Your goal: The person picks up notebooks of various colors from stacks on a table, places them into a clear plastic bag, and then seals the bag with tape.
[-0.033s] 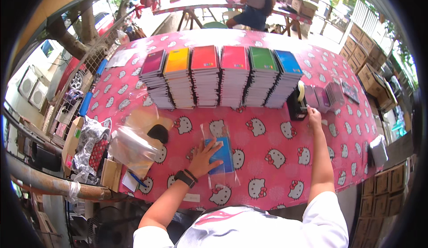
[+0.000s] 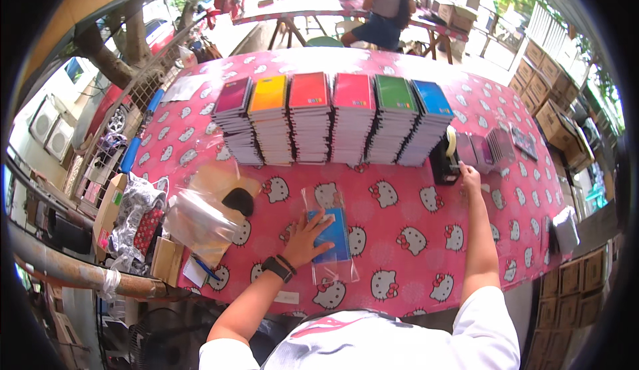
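A blue notebook (image 2: 338, 237) lies flat in a clear plastic sleeve (image 2: 351, 270) that sticks out past its edges. My left hand (image 2: 307, 239) rests on the notebook's left part, fingers spread, pressing it to the table; a small pale piece shows near its fingertips. Out to the right, my right hand (image 2: 470, 176) is closed in a pinch at the near end of a black tape dispenser (image 2: 442, 165). It grips the tape there, though the strip is hardly visible. A pale roll of tape (image 2: 452, 142) sits in the dispenser.
Several tall notebook stacks (image 2: 309, 130) line the middle of the table. Purple packs (image 2: 480, 149) stand beyond the dispenser. At left lie clear plastic sleeves (image 2: 203, 220), a black object (image 2: 238, 201) and a blue pen (image 2: 206, 269). A person (image 2: 386, 7) sits at a far table.
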